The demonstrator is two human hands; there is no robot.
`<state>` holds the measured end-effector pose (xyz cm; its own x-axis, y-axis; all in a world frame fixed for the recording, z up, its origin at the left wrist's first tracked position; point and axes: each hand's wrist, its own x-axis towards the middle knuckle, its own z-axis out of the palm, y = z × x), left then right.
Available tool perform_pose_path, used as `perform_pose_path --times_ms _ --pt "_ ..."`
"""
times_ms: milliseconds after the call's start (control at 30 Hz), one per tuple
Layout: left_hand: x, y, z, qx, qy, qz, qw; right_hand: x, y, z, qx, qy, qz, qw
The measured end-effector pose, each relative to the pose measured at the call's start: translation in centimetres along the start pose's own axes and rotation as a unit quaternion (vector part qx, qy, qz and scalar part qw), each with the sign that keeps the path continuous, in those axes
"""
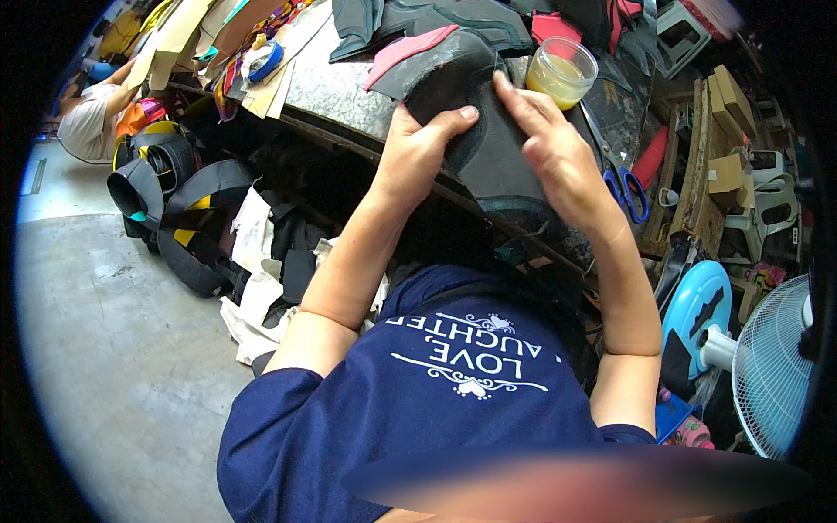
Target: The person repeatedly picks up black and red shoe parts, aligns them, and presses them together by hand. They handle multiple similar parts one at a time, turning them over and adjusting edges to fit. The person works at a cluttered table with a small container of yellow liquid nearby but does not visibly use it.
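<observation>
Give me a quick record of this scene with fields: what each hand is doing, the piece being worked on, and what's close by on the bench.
left hand: grips the near edge of the dark curved leather-like piece, thumb on top
right hand: fingers press flat on the same piece
surface: grey stone-topped workbench
nearby: clear plastic cup of yellowish liquid; blue-handled scissors
lower right: white electric fan

A dark grey, curved leather-like piece [493,148] lies on the stone-topped workbench [336,83]. The left hand [417,148] grips its left edge, and the right hand [551,148] presses fingers on its top. Just beyond the piece stands a clear plastic cup of yellow glue [561,71]; blue-handled scissors [621,179] lie right of it.
</observation>
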<state>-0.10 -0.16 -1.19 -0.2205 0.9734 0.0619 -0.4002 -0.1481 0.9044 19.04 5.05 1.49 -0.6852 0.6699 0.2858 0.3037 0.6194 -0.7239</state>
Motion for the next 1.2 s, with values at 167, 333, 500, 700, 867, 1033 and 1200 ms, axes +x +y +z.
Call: perform_pose_path --times_ms 167,333,500,700,867,1033,1200 --pt "0.3 0.7 -0.2 0.005 -0.014 0.012 1.000 0.1 -0.8 -1.1 -0.019 0.086 -0.096 0.992" --pt "-0.1 0.6 0.8 0.021 -0.006 0.037 0.999 0.5 -1.1 0.4 -0.253 0.123 -0.075 0.957" --pt "0.0 1.4 0.4 0.018 -0.001 0.029 0.999 -0.2 -1.0 0.2 -0.287 0.129 -0.127 0.941" --pt "-0.1 0.4 1.0 0.050 -0.041 0.036 0.997 0.8 0.0 0.6 -0.252 0.144 -0.112 0.950" --pt "0.6 0.0 -0.3 0.031 -0.001 0.072 0.997 0.5 0.4 -0.8 -0.270 0.102 -0.159 0.944" --pt "1.6 0.6 -2.0 -0.036 0.085 0.081 0.992 2.0 2.7 -7.4 0.006 0.166 -0.046 0.985" --pt "2.2 1.0 -3.5 -0.004 0.058 0.179 0.982 -2.3 2.7 -9.1 -0.284 -0.026 0.291 0.913"
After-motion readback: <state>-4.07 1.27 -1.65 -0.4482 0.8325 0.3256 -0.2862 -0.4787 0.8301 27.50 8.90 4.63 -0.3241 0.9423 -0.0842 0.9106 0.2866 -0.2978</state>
